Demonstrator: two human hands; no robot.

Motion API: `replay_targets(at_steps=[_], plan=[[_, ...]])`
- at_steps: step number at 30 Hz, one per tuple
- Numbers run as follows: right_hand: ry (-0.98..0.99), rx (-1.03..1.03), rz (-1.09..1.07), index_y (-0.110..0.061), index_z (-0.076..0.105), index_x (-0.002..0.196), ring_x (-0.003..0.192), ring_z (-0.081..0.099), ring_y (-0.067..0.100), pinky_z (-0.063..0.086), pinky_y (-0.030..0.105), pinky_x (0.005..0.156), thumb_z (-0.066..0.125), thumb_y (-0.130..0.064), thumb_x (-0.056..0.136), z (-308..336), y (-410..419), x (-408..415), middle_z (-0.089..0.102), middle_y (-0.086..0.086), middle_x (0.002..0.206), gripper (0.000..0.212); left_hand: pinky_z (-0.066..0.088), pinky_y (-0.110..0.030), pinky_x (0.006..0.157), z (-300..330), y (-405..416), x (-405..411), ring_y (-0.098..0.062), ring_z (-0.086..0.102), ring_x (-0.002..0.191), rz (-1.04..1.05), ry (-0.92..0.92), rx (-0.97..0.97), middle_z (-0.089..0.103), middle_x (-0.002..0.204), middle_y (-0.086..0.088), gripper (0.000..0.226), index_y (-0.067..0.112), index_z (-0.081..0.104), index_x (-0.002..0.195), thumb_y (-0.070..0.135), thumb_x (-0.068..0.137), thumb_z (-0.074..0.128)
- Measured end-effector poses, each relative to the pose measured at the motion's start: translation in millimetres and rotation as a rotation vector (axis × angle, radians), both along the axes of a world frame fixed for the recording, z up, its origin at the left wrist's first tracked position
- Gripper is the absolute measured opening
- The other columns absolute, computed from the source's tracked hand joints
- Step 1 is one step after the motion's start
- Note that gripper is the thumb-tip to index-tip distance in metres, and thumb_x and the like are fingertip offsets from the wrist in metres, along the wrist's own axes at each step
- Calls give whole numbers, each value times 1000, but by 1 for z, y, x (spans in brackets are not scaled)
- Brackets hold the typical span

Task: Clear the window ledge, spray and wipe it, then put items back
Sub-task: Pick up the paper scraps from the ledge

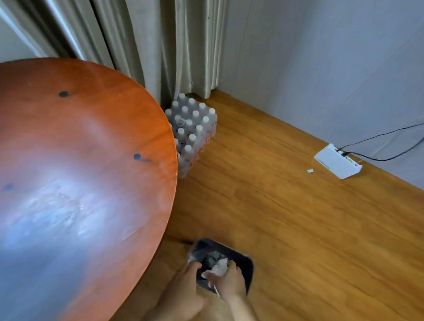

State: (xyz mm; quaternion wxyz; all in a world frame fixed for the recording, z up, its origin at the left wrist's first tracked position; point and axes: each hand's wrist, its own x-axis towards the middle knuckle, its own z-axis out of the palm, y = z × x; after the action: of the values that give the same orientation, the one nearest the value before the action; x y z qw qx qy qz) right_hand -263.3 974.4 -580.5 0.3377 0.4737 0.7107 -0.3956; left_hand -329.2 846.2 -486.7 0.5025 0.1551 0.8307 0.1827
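**Both hands over the waste bin beside the round table**

The right hand is seen at the lower middle of the frame, its fingers curled round a crumpled white tissue, which is held directly above the opening of the waste bin. The left hand is placed just beside it, reaching to the near left rim of the bin; its fingertips are blurred against the liner, so whether they are pinching the rim or merely resting on it cannot be told. The bin is dark, roughly rectangular with rounded corners, lined with a dark bag, and is set on the wooden floor close to the edge of the round reddish-brown table. Pale crumpled waste is visible inside it. Beyond the table, a shrink-wrapped pack of water bottles with white caps is stood on the floor against the foot of the beige curtain. Well apart to the right, a white router is laid on the floor near the grey wall, with black cables attached to it.
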Motion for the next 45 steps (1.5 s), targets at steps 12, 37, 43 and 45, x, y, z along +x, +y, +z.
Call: replay_targets(at_steps=[12,37,43,45], plan=[[143,55,132,-20,52,138,122,55,24,52,37,98,68,-43,85,72,-4,6,57,0,134,60,37,-24,103,54,6,8,-12,39,136,95,-47,2,38,149,7,65,23,33,145,31,89,64],[675,168,539,-27,57,131,120,58,19,51,35,99,63,-37,95,526,-306,13,60,-2,134,38,43,-29,97,452,-327,53,-18,53,120,358,543,129,56,132,0,57,21,50,134,42,83,65],[766,181,597,-25,60,127,119,57,22,48,39,103,65,-37,91,575,-412,45,63,0,128,38,46,-30,95,492,-439,96,-17,55,118,456,662,156,59,127,0,53,21,54,128,36,79,68],[791,188,634,-23,61,127,119,57,22,47,35,101,65,-34,91,589,-447,57,63,1,128,38,45,-31,97,501,-476,112,-17,54,119,489,672,161,59,128,-2,57,20,53,129,37,78,70]])
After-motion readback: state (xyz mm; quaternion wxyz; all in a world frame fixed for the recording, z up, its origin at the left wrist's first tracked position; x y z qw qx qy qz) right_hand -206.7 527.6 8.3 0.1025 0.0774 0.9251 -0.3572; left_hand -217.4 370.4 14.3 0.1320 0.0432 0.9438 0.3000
